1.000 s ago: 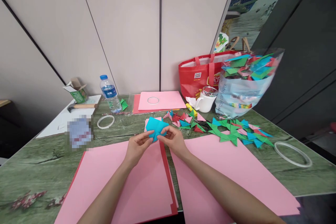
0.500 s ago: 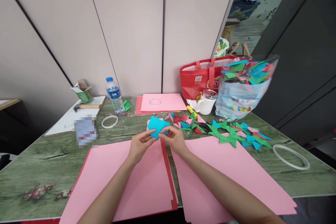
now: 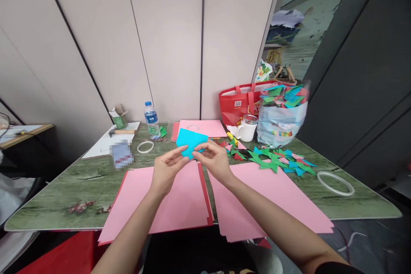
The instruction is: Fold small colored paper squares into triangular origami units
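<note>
A folded blue paper piece [image 3: 190, 141] is held up above the table between both hands. My left hand [image 3: 166, 171] pinches its lower left edge with thumb and fingers. My right hand [image 3: 214, 160] pinches its lower right edge. Below the hands lie large pink paper sheets [image 3: 170, 199], with more pink sheets [image 3: 276, 197] on the right. A heap of folded green, blue and red paper pieces [image 3: 276, 160] lies to the right of my right hand.
On the green table [image 3: 58, 197] stand a water bottle [image 3: 151, 120], a white mug [image 3: 247, 128], a red bag [image 3: 239, 100] and a clear bag of folded pieces [image 3: 281, 115]. Tape rings [image 3: 335, 183] [image 3: 145, 146] lie flat. A hammer [image 3: 121, 132] rests at the back left.
Both hands have lifted the blue paper higher off the table. The view has pulled back and now takes in the table's near edge.
</note>
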`<action>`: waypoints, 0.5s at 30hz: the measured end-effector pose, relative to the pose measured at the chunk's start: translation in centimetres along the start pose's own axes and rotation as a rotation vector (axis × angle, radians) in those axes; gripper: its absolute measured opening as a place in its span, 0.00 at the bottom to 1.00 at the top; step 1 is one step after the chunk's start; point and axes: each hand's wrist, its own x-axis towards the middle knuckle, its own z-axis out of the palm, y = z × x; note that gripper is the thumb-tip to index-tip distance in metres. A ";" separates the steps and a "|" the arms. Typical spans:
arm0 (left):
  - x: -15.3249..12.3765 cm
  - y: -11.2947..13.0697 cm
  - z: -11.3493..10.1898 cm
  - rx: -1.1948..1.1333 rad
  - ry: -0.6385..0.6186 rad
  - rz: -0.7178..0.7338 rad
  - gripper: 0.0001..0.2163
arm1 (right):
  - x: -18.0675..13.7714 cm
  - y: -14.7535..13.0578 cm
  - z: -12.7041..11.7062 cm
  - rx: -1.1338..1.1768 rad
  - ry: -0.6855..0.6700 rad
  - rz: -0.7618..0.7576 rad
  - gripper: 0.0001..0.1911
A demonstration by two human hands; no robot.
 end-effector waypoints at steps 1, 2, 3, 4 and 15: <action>-0.3 0.4 0.1 0.014 0.006 0.012 0.18 | -0.2 -0.4 0.0 0.007 0.000 -0.008 0.06; -0.6 0.7 0.1 0.019 0.008 0.022 0.18 | -0.3 -0.8 0.0 0.014 0.003 -0.016 0.06; -0.8 1.0 0.2 0.017 0.007 0.030 0.18 | -0.4 -1.1 0.0 0.019 0.008 -0.027 0.06; -0.9 1.3 0.3 0.010 0.006 0.039 0.17 | -0.5 -1.4 0.0 0.022 0.014 -0.041 0.05; -3.5 4.7 1.4 0.038 0.022 0.182 0.17 | -1.3 -6.0 0.0 -0.025 0.036 -0.207 0.03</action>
